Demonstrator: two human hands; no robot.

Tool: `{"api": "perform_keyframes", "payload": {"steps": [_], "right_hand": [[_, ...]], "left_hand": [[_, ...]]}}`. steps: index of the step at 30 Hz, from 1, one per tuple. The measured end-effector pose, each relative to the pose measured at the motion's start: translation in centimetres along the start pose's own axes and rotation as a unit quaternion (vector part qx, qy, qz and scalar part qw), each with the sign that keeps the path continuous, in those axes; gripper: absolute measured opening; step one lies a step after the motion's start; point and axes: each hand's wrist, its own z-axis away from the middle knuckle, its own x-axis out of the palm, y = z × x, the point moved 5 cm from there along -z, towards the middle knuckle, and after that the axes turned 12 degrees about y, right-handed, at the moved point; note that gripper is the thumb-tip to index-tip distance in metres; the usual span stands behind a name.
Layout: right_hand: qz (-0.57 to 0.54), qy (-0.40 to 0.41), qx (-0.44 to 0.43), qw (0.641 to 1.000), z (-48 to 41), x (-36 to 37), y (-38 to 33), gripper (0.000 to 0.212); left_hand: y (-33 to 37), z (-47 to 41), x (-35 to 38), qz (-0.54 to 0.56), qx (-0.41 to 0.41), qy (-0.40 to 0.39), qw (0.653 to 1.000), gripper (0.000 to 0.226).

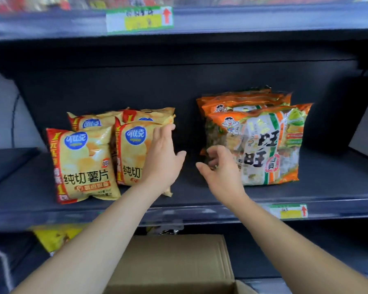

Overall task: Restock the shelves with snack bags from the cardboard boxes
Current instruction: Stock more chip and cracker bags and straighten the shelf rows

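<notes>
Two bare arms are seen reaching onto a dark shop shelf [185, 194], where snack bags have been stood upright in two groups well apart. At left, four yellow crisp bags [85, 164] are arranged two in front and two behind. The left grip [162, 158] is held open with straight fingers, laid flat against the right edge of the front right crisp bag [132, 149], and nothing is clasped in it. At right, a row of orange rice cracker bags [261, 145] is lined up one behind another. The right grip [219, 164] is shown at the lower left corner of the front one, its fingers loosely curled and the thumb spread away from them; whether the bag is actually being held cannot be told. A green and yellow price label [288, 211] is fixed to the shelf's front edge. Below the arms, an open cardboard box [174, 262] is set in front of the lower shelf, on which a yellow packet [55, 238] is partly visible.
</notes>
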Motion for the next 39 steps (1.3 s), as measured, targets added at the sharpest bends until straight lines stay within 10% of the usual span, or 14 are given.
{"api": "perform_keyframes", "payload": {"steps": [7,13,39], "right_hand": [[0.107,-0.01,-0.111,0.988,3.3,8.4,-5.6,0.068],[0.255,-0.053,-0.09,0.961,5.1,12.8,-6.8,0.102],[0.284,-0.076,-0.077,0.953,2.2,13.9,-5.2,0.093]], "left_hand": [[-9.7,0.4,-9.7,-0.194,-0.013,0.154,0.969,0.069],[-18.8,1.7,-10.7,-0.202,-0.235,0.024,0.95,0.127],[-22.4,-1.8,-7.3,-0.094,-0.238,0.008,0.967,0.124]]}}
